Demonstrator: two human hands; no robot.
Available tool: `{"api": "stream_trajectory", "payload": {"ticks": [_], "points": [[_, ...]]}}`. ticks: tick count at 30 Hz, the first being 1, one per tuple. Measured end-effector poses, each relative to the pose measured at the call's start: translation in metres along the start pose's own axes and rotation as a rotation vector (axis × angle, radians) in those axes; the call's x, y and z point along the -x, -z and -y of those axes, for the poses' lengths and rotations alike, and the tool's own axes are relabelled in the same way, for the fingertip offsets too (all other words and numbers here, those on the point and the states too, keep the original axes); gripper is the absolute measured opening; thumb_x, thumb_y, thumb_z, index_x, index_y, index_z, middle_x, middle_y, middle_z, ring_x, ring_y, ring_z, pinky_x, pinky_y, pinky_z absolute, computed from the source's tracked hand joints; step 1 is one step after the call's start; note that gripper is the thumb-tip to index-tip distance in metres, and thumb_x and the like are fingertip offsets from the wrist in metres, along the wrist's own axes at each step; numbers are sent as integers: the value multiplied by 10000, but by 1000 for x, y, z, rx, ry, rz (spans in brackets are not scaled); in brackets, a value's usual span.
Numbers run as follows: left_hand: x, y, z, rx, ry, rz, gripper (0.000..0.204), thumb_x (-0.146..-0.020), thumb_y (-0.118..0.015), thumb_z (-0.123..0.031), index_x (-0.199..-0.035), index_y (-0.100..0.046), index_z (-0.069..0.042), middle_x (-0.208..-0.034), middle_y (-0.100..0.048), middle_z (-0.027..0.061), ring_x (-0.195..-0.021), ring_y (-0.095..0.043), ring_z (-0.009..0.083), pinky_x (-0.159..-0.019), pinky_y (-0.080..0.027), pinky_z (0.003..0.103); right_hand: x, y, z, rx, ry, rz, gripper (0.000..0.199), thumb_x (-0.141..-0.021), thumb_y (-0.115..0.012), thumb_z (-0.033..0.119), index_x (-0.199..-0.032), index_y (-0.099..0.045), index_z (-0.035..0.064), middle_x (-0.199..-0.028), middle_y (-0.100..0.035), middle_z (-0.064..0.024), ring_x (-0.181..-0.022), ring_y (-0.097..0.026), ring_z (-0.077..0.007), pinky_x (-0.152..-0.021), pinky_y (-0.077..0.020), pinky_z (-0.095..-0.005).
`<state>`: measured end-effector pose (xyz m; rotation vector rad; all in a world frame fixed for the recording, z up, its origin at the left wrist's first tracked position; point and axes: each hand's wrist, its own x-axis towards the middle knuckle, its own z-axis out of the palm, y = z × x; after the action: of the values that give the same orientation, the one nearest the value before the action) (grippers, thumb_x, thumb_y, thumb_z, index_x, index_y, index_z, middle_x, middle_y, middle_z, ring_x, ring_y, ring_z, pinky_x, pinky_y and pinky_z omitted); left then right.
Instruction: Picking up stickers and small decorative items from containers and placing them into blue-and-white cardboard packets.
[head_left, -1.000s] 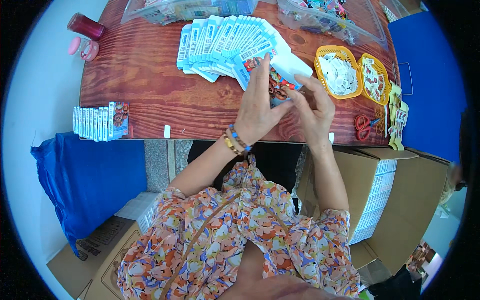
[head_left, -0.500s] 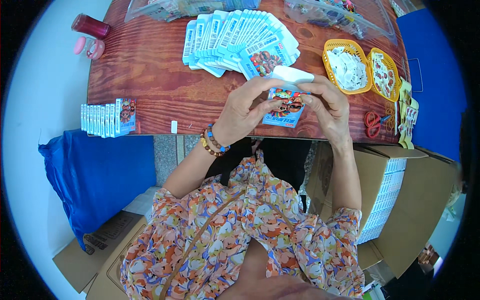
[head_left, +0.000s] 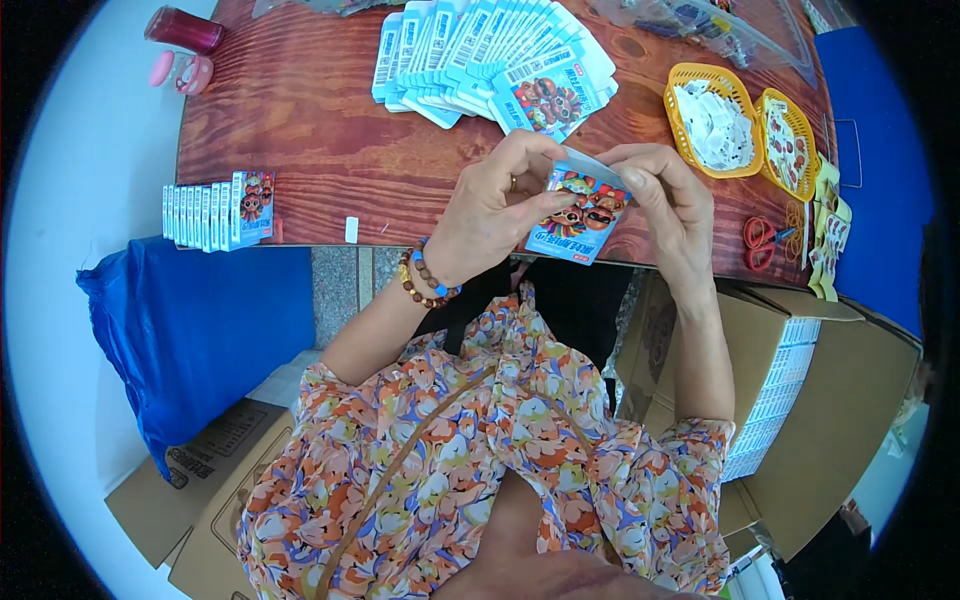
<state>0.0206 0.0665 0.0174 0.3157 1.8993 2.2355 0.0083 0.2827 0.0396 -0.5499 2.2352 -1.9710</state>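
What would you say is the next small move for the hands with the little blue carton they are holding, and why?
Probably tucking the open white top flap shut. Both the left hand and right hand pinch the small blue carton at its upper edge, where the flap stands up. The finished cartons lined up at the table edge are all closed, so closing looks like the likely step.

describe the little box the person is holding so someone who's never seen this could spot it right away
Start at the wooden table and go to its near edge, where the left hand and right hand meet. Between them is a small blue box with cartoon faces. Unlike the flat blanks fanned behind it or the row of boxes at the left edge, it is in the air, flap open.
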Motion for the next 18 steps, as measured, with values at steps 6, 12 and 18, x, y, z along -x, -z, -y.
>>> {"api": "stream_trajectory", "payload": {"ticks": [6, 12, 18], "points": [[4, 4, 1, -25, 9, 34, 391, -912, -701, -40, -1227, -470, -49, -970, -649, 53, -864, -639, 102, -772, -545, 270, -6, 6, 11, -109, -257, 89, 191, -969, -638, 58, -1148, -674, 1, -1059, -705, -50, -928, -619, -78, -819, -505, -250], [9, 9, 16, 18, -8, 51, 459, -914, -686, -33, -1282, -413, -42, -1005, -634, 108, -934, -630, 146, -813, -548, 310, -8, 5, 19, 58, -296, 121, 229, -935, -643, -17, -1154, -711, -19, -1046, -736, -66, -933, -660, -97, -838, -535, -244], [9, 10, 15, -48, 44, 22, 487, -908, -696, -38, -1304, -413, -36, -994, -646, 119, -920, -659, 169, -804, -550, 321, -9, 2, 20, 240, -239, 135, 225, -923, -636, -41, -1134, -716, -35, -1040, -746, -87, -933, -678, -110, -838, -541, -250]]}}
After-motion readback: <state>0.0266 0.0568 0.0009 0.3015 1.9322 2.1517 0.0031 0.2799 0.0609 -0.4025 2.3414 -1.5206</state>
